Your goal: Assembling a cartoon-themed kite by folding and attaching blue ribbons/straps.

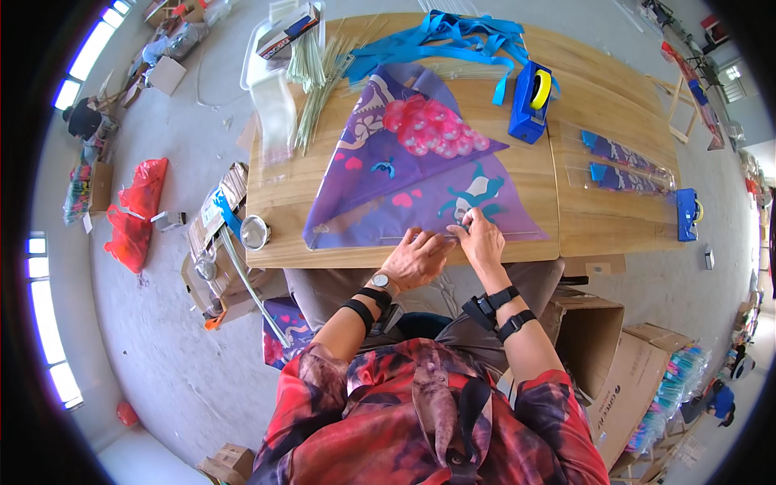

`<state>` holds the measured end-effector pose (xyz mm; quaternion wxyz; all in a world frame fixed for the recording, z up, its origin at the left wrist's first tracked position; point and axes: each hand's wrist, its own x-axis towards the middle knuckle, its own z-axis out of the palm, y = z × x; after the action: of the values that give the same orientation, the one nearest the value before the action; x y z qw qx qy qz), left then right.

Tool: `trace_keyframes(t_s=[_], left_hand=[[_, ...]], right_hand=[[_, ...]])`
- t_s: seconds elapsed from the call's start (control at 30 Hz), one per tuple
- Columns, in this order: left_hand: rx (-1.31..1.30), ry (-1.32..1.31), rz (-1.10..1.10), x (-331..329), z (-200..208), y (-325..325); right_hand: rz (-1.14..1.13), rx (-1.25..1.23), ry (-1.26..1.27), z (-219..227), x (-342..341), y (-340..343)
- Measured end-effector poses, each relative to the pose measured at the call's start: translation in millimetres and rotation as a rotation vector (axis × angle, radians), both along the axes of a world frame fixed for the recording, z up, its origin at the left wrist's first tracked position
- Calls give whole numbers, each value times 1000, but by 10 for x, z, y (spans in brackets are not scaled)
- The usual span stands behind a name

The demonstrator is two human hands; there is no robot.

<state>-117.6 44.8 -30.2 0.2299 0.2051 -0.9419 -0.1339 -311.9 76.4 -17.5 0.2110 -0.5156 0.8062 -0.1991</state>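
Observation:
A triangular purple printed sheet, like a kite sail (356,190), lies on the wooden table with pink bubbles, hearts and blue figures on it. Along its near edge runs a thin pale rod (521,235). My left hand (416,259) is closed at that edge, its curled fingertips on the fabric and rod. Just to the right, my right hand (480,240) pinches at the rod with thumb and forefinger. The two hands nearly meet; what lies under the fingertips is partly hidden.
Blue ribbons (444,36) and bundled thin sticks (307,69) lie at the back. A blue tape dispenser (529,105) stands right of the fabric, another (687,214) at the right edge. Clear-wrapped packs (626,166) lie between. A metal cup (255,232) sits at the left corner; cardboard boxes (586,331) stand below right.

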Motion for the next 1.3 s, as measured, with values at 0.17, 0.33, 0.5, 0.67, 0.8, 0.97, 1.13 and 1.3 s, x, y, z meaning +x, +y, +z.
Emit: trace_keyframes(t_s=[0.17, 0.33, 0.5, 0.67, 0.8, 0.97, 1.13, 1.3], left_hand=[[-9, -61, 26, -22, 6, 7], [4, -4, -1, -77, 27, -52], [70, -81, 33, 122, -46, -84], [-124, 7, 381, 279, 191, -325], [-44, -262, 481, 527, 107, -513], [-84, -343, 463, 563, 42, -666], [-126, -338, 463, 518, 164, -873], [-337, -300, 354, 719, 743, -1236]], right_hand=[[42, -49, 58, -19, 34, 6], [60, -230, 133, -204, -66, 8], [110, -299, 166, -330, 30, 39], [283, -349, 300, -124, -142, 480], [437, -341, 501, 6, 72, 676], [432, -359, 553, -122, 43, 636], [482, -355, 453, 21, -9, 741], [525, -436, 394, -98, -193, 1052]])
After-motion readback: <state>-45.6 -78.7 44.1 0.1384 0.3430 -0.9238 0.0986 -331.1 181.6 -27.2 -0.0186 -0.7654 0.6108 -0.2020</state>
